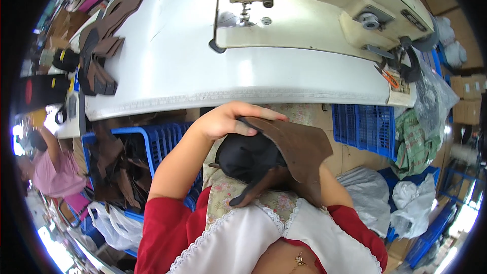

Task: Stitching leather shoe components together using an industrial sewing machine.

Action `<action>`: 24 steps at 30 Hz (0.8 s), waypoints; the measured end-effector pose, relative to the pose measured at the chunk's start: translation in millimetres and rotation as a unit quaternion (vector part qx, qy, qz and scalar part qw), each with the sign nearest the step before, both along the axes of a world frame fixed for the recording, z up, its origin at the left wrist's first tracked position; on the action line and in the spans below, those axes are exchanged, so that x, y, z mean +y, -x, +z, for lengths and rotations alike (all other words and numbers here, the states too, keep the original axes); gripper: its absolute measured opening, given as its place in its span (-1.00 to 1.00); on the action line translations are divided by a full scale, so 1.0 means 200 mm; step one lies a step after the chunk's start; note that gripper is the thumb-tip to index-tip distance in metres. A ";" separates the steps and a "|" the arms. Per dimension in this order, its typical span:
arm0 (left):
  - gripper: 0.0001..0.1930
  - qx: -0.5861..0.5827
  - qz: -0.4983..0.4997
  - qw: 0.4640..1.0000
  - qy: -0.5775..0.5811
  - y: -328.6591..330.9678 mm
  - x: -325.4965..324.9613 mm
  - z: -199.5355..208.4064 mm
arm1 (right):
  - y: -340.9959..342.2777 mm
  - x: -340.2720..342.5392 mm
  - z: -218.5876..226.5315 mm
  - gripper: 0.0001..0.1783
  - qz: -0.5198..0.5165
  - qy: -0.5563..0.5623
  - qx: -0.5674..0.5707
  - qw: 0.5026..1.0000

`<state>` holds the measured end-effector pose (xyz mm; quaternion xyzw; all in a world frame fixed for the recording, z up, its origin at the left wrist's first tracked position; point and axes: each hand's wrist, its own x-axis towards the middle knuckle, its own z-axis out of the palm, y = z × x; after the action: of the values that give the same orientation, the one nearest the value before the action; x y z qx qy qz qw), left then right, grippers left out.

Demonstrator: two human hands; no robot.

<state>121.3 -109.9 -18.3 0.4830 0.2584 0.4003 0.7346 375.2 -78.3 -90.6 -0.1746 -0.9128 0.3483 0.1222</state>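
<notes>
A brown shoe upper (309,147) with a black lining (248,157) is held up in front of my lap, below the table's front edge. My left hand (234,117) grips its upper edge, fingers stretched across the top and thumb bent against the lining. The lining side is partly turned up, and a narrow brown strip curves down toward the left. On the right my forearm reaches in behind the brown piece. It hides my right hand, so its fingers do not show.
Ahead is a white sewing table (177,71) with a cream sewing machine (304,20). Brown shoe pieces (99,45) lie at its left end, and orange-handled snips (388,77) at its right. Blue baskets (362,129) stand below on both sides. Another person (56,167) is at far left.
</notes>
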 end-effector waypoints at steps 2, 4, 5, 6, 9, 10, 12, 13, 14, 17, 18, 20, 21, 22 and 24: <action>-0.44 -0.028 0.052 0.997 0.049 0.00 0.01 -0.03 | -0.04 0.02 -0.01 -0.47 -0.035 -0.018 -0.003 0.999; -0.39 -0.024 0.002 1.000 0.000 -0.02 0.05 -0.06 | -0.11 0.07 0.03 -0.51 -0.039 0.066 -0.037 0.996; -0.40 -0.021 -0.018 0.999 -0.030 0.00 0.06 -0.09 | -0.15 0.10 0.06 -0.53 -0.043 0.108 -0.048 0.992; -0.40 -0.018 -0.039 0.997 -0.062 0.01 0.07 -0.11 | -0.19 0.14 0.09 -0.55 -0.047 0.148 -0.056 0.986; -0.42 -0.030 -0.090 0.995 0.026 -0.06 0.12 -0.05 | -0.39 0.22 0.16 -0.61 -0.060 0.278 -0.071 0.956; -0.43 0.007 -0.081 0.997 0.011 -0.06 0.16 -0.05 | -0.46 0.26 0.18 -0.63 -0.062 0.320 -0.072 0.943; -0.45 0.052 -0.079 0.995 -0.010 0.01 0.18 -0.03 | -0.52 0.32 0.25 -0.67 -0.042 0.407 -0.061 0.911; -0.49 0.066 -0.040 0.997 0.008 0.06 0.18 -0.02 | -0.55 0.35 0.30 -0.69 -0.027 0.447 -0.056 0.892; -0.53 0.085 0.006 0.996 0.027 0.12 0.16 -0.01 | -0.55 0.40 0.33 -0.71 -0.004 0.487 -0.047 0.872; -0.49 -0.048 0.303 0.919 0.246 0.22 0.01 -0.11 | -0.94 0.84 0.60 -0.80 -0.224 0.323 0.001 0.920; -0.45 -0.141 0.306 0.874 0.350 0.23 0.03 -0.08 | -1.10 1.03 0.65 -0.82 -0.400 0.302 0.168 0.849; -0.40 -0.229 0.307 0.811 0.442 0.27 0.03 -0.06 | -1.28 1.48 0.71 -0.72 -0.598 0.034 0.160 0.785; -0.39 -0.225 0.293 0.819 0.438 0.28 0.04 -0.07 | -1.44 1.72 0.65 -0.66 -0.627 -0.089 0.128 0.764; -0.38 -0.226 0.274 0.828 0.435 0.28 0.08 -0.12 | -1.62 1.89 0.57 -0.60 -0.646 -0.215 0.089 0.727; -0.37 -0.226 0.258 0.839 0.423 0.31 0.10 -0.20 | -1.75 2.06 0.45 -0.48 -0.691 -0.242 -0.061 0.678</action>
<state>59.1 -90.4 -58.4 -0.0627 0.3450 0.5252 0.7753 725.3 334.2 -1.2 -0.7412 -0.5900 -0.0803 0.3101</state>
